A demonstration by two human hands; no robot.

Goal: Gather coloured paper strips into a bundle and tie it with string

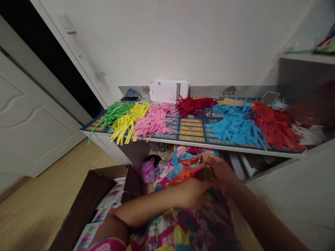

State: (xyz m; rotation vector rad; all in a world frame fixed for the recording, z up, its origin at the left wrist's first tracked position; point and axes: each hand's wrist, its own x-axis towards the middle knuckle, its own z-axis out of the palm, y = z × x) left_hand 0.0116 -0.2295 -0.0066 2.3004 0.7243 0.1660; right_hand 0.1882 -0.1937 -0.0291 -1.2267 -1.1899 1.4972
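Note:
Low in front of my lap, below the shelf edge, my right hand (pixel 218 169) pinches the end of a paper tassel (pixel 187 167) with orange and light-blue strips. The strips hang to the left over a colourful patterned cloth (pixel 172 228) on my lap. Close beside it, my left hand (pixel 192 193) is curled with its fingers turned to the right. Blur and the hand itself hide what those fingers hold. On the shelf above lie fringed paper bunches: green (pixel 117 113), yellow (pixel 129 122), pink (pixel 157 120), dark red (pixel 195 105), blue (pixel 237 123) and red (pixel 277 125).
A shelf top (pixel 192 130) printed with times tables runs along the wall. White cards (pixel 169 91) lean at its back. An open cardboard box (pixel 78 209) with printed packs stands at lower left, near a purple bundle (pixel 148 170). A white door (pixel 34 115) is at left.

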